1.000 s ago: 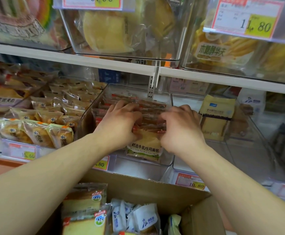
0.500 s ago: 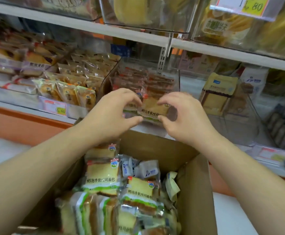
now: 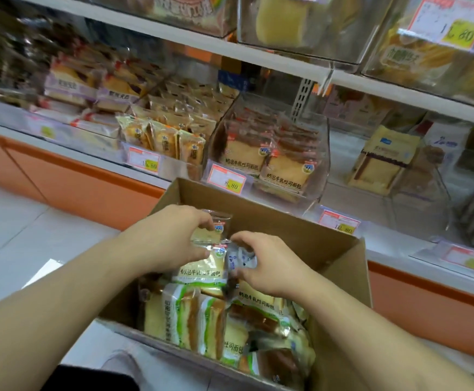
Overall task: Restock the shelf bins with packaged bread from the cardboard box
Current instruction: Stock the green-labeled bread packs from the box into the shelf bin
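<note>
An open cardboard box (image 3: 334,249) in front of me holds several green-and-white packs of sliced bread (image 3: 185,317). Both my hands are inside it. My left hand (image 3: 171,238) pinches the top of an upright bread pack (image 3: 211,230) at the box's far side. My right hand (image 3: 264,266) has curled fingers over a small white-and-blue pack (image 3: 240,259) beside it; its grip is not plain. On the shelf beyond stands a clear bin (image 3: 321,165) with the same bread (image 3: 283,170) stacked inside.
Left of that bin are clear bins of small cake packs (image 3: 168,139). To its right a nearly bare clear bin (image 3: 416,210) holds a yellow pack (image 3: 382,159). Price tags (image 3: 226,179) line the shelf edge. An upper shelf (image 3: 258,55) overhangs. White floor tiles lie left.
Both hands came back from the shelf bin and dropped into the cardboard box. My view tipped down toward the box, and the left hand took hold of a bread pack.
</note>
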`<state>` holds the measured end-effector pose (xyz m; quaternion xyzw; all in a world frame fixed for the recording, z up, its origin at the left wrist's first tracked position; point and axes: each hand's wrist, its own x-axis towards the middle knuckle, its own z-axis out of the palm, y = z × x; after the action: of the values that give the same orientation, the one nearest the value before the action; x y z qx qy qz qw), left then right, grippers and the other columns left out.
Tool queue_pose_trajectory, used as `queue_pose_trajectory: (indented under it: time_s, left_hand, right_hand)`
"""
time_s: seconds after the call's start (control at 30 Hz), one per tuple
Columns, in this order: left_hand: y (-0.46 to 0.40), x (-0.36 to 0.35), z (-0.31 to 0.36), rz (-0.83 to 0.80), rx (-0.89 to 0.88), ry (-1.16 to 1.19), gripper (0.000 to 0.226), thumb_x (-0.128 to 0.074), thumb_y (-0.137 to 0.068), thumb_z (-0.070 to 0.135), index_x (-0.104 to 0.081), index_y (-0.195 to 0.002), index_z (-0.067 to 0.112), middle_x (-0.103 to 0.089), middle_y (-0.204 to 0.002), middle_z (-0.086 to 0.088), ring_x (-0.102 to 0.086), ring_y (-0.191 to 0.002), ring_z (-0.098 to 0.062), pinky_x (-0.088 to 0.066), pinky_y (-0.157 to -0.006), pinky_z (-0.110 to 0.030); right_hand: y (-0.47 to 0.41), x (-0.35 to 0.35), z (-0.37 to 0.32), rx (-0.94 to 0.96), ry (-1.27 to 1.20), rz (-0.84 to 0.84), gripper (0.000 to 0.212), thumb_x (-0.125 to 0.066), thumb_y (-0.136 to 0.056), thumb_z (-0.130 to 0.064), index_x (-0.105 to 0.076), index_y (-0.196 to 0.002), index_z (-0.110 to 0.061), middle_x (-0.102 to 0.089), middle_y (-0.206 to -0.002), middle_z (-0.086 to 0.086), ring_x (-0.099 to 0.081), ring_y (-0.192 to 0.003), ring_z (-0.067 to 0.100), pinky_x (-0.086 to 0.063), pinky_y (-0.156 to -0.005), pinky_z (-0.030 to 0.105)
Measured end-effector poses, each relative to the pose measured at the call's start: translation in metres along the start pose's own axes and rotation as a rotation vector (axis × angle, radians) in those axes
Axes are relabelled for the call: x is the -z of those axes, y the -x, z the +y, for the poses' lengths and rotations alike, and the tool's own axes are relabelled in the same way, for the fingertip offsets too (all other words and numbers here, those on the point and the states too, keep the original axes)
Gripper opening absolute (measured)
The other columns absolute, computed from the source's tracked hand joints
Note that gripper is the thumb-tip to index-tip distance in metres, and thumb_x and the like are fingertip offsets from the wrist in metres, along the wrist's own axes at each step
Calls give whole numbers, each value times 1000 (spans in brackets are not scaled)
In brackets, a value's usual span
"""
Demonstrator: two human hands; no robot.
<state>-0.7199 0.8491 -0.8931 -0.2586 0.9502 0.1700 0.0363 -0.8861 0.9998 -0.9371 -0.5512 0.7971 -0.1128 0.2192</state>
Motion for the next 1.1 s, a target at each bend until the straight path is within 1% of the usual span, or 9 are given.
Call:
queue_pose_trajectory:
  time_s: [0.2, 0.33, 0.47, 0.6, 0.67, 0.8, 0.9, 1.0, 1.1]
  left_hand:
    - [-12, 9, -14, -11, 13, -8, 53, -77, -86, 50, -58, -134, 39, -63, -125, 12, -56, -104, -9, -49, -89, -27]
    - [-20, 13, -21, -44, 22, -17, 55, -75, -89, 48, -55, -140, 37, -61, -125, 12, -53, -102, -9, -42, -82, -24]
    - [-25, 16, -26, -51, 15, -13, 52, -75, -90, 47, -57, -138, 38, -49, -100, 17, -47, -92, -7, -39, -76, -23]
    - [-28, 17, -24, -45, 6, 1, 49, -74, -90, 46, -59, -136, 37, -62, -118, 14, -53, -96, -8, -44, -78, -23]
    - [-28, 19, -21, -42, 1, 2, 47, -73, -91, 47, -60, -135, 37, -64, -126, 13, -56, -102, -8, -48, -84, -24]
    - [-28, 24, -18, -39, 2, 15, 45, -74, -90, 48, -62, -132, 36, -64, -127, 14, -51, -100, -4, -45, -85, -23]
    - [-27, 29, -14, -36, 6, 50, 56, -76, -87, 51, -58, -138, 35, -63, -131, 14, -56, -104, -5, -44, -86, -20]
    - [-26, 35, -9, -35, 9, 115, 68, -81, -82, 53, -53, -142, 36, -62, -133, 15, -60, -113, -5, -50, -97, -25]
    - [-26, 38, -1, 34, -17, 129, 55, -82, -81, 51, -59, -130, 40, -69, -112, 14, -63, -97, -4, -53, -87, -27]
  right_hand:
    - [-44, -37, 5, -59, -62, -105, 93, -86, -82, -43, -39, -161, -23, -48, -158, -5, -46, -144, 18, -36, -119, 31]
    - [-56, -49, 11, -133, -65, -102, 70, -88, -79, -45, -58, -138, -26, -63, -125, -6, -61, -117, 17, -48, -97, 30]
    - [-58, -53, 11, -191, -120, -110, 49, -90, -80, -44, -70, -121, -26, -57, -99, -15, -58, -98, 12, -42, -80, 25]
    - [-58, -52, 12, -199, -185, -62, 33, -95, -73, -39, -67, -87, -27, -62, -88, -12, -57, -81, 8, -42, -62, 16]
    - [-56, -48, 10, -210, -232, -41, 37, -97, -70, -36, -65, -86, -25, -65, -86, -12, -59, -76, 7, -43, -57, 13]
    - [-47, -25, -2, -189, -287, 0, 40, -98, -70, -26, -63, -90, -23, -67, -74, -10, -63, -60, 10, -55, -59, 26]
    - [-37, 2, -10, -133, -323, 92, 40, -97, -70, -17, -65, -91, -28, -72, -83, -13, -69, -66, 15, -54, -54, 18]
    - [-26, 30, -10, -71, -342, 162, 42, -97, -70, -17, -70, -98, -34, -74, -90, -15, -73, -76, 9, -62, -73, 31]
    - [-14, 57, -5, -22, -373, 256, 39, -94, -73, -13, -75, -100, -35, -77, -94, -17, -73, -84, 2, -61, -76, 26]
